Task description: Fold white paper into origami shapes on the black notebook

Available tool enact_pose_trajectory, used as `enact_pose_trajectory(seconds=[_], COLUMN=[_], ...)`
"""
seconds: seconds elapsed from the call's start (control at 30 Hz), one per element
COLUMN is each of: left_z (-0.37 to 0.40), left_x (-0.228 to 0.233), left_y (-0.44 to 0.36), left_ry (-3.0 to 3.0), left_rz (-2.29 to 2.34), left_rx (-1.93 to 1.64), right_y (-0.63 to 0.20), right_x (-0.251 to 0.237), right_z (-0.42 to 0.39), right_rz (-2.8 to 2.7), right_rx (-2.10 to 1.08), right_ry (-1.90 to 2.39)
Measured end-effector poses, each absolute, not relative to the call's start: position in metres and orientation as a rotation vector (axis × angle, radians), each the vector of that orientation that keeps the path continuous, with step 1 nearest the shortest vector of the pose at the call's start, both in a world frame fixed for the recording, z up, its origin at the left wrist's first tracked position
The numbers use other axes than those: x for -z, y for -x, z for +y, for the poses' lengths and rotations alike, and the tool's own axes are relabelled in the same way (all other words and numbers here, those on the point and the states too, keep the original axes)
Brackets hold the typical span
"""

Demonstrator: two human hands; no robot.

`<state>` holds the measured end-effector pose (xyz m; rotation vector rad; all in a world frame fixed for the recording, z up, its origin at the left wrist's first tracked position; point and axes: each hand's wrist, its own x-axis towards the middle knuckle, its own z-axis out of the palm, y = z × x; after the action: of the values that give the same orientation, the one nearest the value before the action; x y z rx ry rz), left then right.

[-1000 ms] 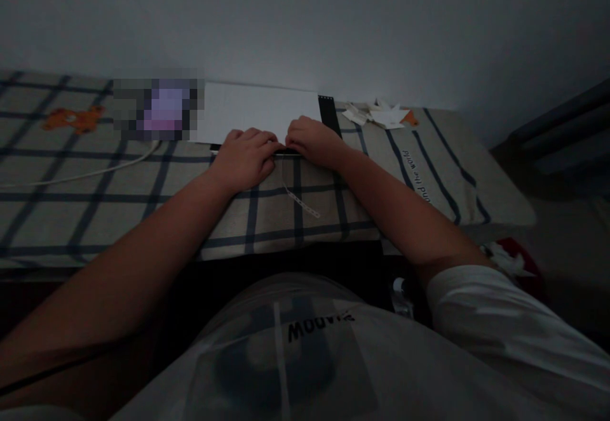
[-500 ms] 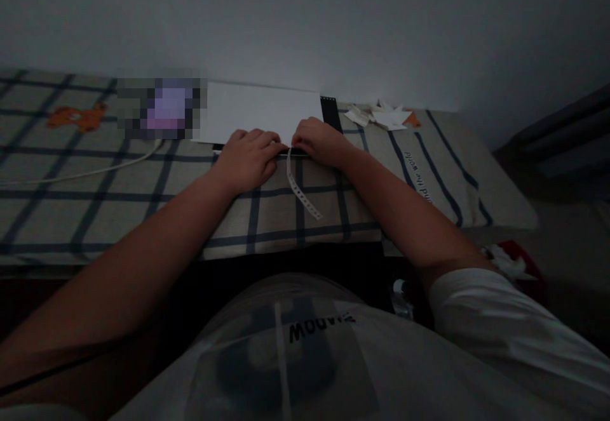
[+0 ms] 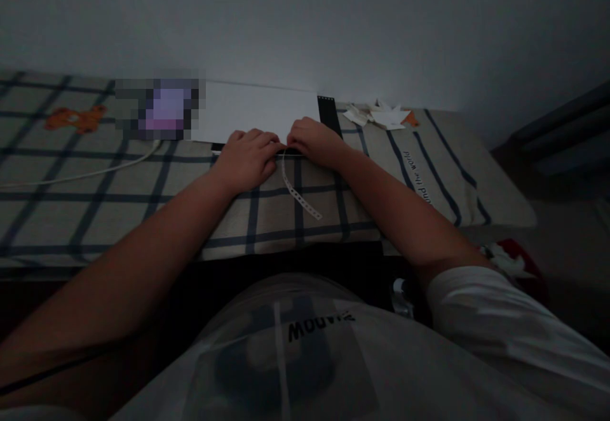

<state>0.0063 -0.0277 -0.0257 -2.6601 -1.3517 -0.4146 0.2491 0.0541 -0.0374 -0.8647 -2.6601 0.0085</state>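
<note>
A white sheet of paper point(image 3: 252, 106) lies over a black notebook point(image 3: 327, 115), whose holed edge shows at the right. My left hand point(image 3: 248, 159) rests on the sheet's near edge, fingers bent and closed on it, index finger pointing to the right. Close beside it, the fingertips of my right hand point(image 3: 314, 141) pinch the top of a narrow strip of paper with punched holes point(image 3: 301, 200). That strip curves down over the checked cloth toward me. Where it meets the sheet is hidden by my fingers.
A checked cloth point(image 3: 229, 211) covers the table against the wall. On the left lie a blurred-out phone point(image 3: 166, 110) with a white cable point(image 3: 95, 173) and an orange cut-out shape point(image 3: 75, 118). Crumpled paper scraps point(image 3: 386, 115) lie on the right; a red container point(image 3: 519, 265) stands below.
My right hand has shifted slightly left, and the upper part of the holed strip has moved left with it. My left hand stays nearly in place.
</note>
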Motion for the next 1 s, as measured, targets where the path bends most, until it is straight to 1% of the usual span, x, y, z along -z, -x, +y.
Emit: enact_pose_trajectory(seconds=[0.2, 0.43, 0.73, 1.0], left_z=[-0.029, -0.028, -0.025, -0.022], left_x=[0.024, 0.026, 0.031, 0.034], left_y=[-0.008, -0.006, -0.005, -0.003], left_ry=[2.676, 2.679, 2.663, 2.669], left_rz=[-1.384, -1.347, -1.308, -1.303], left_rx=[0.42, 0.418, 0.411, 0.447], right_y=[-0.249, -0.262, -0.259, -0.26], right_x=[0.03, 0.035, 0.036, 0.033], right_z=[0.045, 0.052, 0.056, 0.054], right_rz=[-2.726, -2.671, -2.681, -2.655], right_rx=[0.109, -0.039, -0.088, -0.134], right_ry=[0.908, 0.775, 0.868, 0.85])
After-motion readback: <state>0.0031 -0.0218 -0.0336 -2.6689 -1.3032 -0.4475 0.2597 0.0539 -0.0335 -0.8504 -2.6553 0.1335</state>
